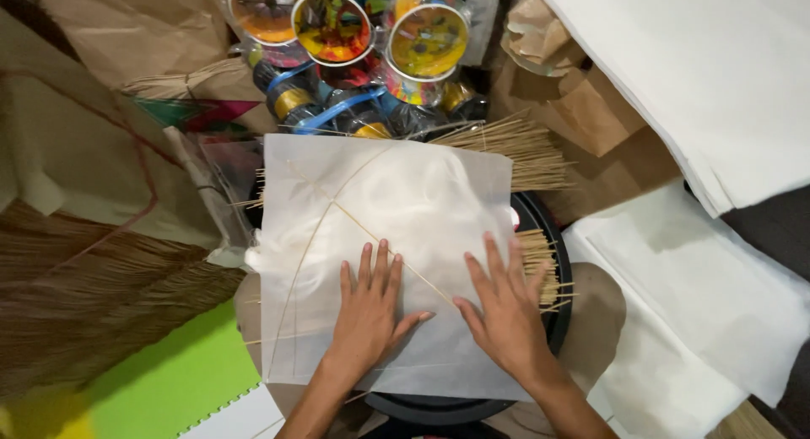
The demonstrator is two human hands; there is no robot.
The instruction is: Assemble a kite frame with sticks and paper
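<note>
From the head view, both hands lie flat on a square white paper sheet (405,203) spread over a round black surface (553,237). The left hand (369,308) is open, fingers spread and pointing away from the person, palm down on the lower middle of the sheet. The right hand (504,308) is open too, palm down near the sheet's right edge, its thumb reaching toward the left hand's thumb. Neither hand grips anything.

Thin sticks show through the sheet: a straight stick (371,234) runs diagonally from the upper left down between the two hands, and a bowed stick (305,245) curves down the left side.

A stick bundle (515,156) pokes out from under the sheet's upper right corner, and more sticks (544,270) stick out just beside the right hand's fingers. Beyond the sheet's far edge stand thread spools (333,26) with bright colourful ends, close together. Crumpled brown paper (582,102) lies to the upper right, and a paper stack (700,76) of white sheets fills the right side. On the left are a broom-like bunch of fibres (93,296), a brown paper bag (110,34) and a green mat (173,380).
</note>
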